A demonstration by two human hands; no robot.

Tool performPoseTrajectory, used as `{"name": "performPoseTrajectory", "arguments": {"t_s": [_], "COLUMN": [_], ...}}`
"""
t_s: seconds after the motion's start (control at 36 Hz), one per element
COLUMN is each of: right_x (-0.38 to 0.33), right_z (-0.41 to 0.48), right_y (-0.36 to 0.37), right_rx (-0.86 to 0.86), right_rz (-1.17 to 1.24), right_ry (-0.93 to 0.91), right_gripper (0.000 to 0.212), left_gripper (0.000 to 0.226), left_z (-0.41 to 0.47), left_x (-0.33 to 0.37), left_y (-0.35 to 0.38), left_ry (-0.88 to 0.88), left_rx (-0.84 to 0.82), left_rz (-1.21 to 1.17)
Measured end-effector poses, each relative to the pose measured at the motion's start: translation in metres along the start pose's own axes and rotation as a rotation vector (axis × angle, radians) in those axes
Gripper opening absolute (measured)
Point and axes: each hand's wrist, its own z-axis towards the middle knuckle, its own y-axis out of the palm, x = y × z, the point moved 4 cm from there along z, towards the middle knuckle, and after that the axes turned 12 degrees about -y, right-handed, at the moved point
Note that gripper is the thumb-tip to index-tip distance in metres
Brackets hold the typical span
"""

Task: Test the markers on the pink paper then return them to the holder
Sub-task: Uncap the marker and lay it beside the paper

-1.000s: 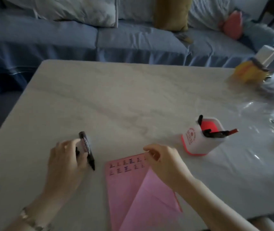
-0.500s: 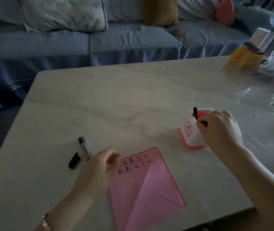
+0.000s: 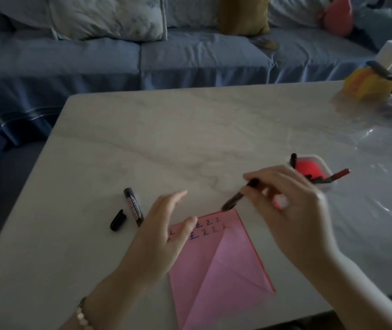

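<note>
Above the pink paper (image 3: 216,263), right hand (image 3: 292,206) fingers pinching a marker (image 3: 239,196), left hand (image 3: 166,225) spread, empty.

**Both hands raised over the work**

The right hand (image 3: 287,206) is curled, fingers pinched on a marker (image 3: 236,198) — forearm running off the lower right. The left hand (image 3: 166,225) is loosely spread, palm turned inward, holding nothing — a bracelet (image 3: 81,316) at its wrist.

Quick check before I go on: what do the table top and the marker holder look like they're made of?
Table: looks like polished stone, probably marble or a marble-look slab. Pale surface with grey veining and a soft sheen; a clear film seems to cover its right side.
Holder: likely moulded plastic. White, smooth rounded walls, red inside and at the base. The dim light leaves both uncertain.
</note>
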Motion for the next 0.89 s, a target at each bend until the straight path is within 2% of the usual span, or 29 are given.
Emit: {"name": "performPoseTrajectory", "arguments": {"t_s": [0.06,0.11,0.22,0.33,0.44,0.53,0.61,0.81,0.89], "right_x": [0.000,-0.003,-0.003,0.001,-0.008,-0.012,-0.013,-0.013,-0.011], "right_z": [-0.006,-0.012,-0.020,-0.031,-0.038,-0.044,-0.048,-0.047,-0.046], "right_y": [0.024,0.042,0.062,0.081,0.095,0.103,0.105,0.110,0.112], "right_rx": [-0.011,0.028,0.132,0.130,-0.062,-0.145,-0.113,-0.046,-0.043], "right_rz": [0.278,0.486,0.664,0.866,0.790,0.713,0.715,0.798,0.826], "right_ry": [0.190,0.352,0.566,0.787,0.766,0.749,0.763,0.767,0.763], "right_gripper": [0.013,0.021,0.014,0.011,0.012,0.011,0.008,0.010,0.011], "left_gripper": [0.047,0.045,0.020,0.018,0.017,0.017,0.021,0.020,0.032], "left_z": [-0.004,-0.009,-0.020,-0.025,-0.026,-0.027,-0.027,-0.027,-0.026], "left_x": [-0.002,-0.007,-0.012,-0.015,-0.015,-0.010,-0.006,-0.002,-0.007], "left_y": [0.004,0.006,0.003,-0.001,-0.003,-0.002,-0.001,-0.002,-0.005], "left_ry": [0.002,0.013,0.003,-0.015,-0.076,-0.110,-0.123,0.004,0.002], "left_rx": [-0.056,-0.083,-0.062,-0.053,-0.040,-0.040,-0.042,0.043,0.030], "left_rz": [0.033,0.041,0.021,0.029,-0.008,-0.030,-0.031,0.134,0.129]}}
